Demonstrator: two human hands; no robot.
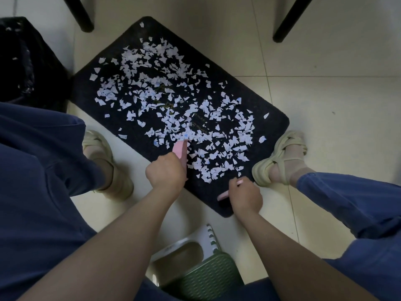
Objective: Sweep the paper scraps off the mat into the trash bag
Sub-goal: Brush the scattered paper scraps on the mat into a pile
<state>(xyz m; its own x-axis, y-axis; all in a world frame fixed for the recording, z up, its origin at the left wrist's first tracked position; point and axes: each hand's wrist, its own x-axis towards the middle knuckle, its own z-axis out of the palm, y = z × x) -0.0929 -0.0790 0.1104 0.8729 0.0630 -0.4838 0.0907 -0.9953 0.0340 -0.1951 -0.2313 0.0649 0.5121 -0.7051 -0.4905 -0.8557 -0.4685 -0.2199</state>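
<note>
Scraps (173, 101) cover mat (86, 92), left hand (165, 172), right hand (246, 197) (gripping pink tools (181, 152))

The floor (325, 61) was pale tile with thin grout lines. A black mat (275, 122) lay slantwise across it, and white paper scraps (173, 101) were strewn thickly over most of the mat. A black trash bag (26, 61) stood on the tiles just beside the mat's left corner. Beyond the mat two dark furniture legs (80, 14) (290, 18) came down onto the floor. A person's cream sandals were planted on either side of the mat, the left sandal (104, 161) and the right sandal (280, 157). A green and white stool (208, 276) stood at the near end.
</note>
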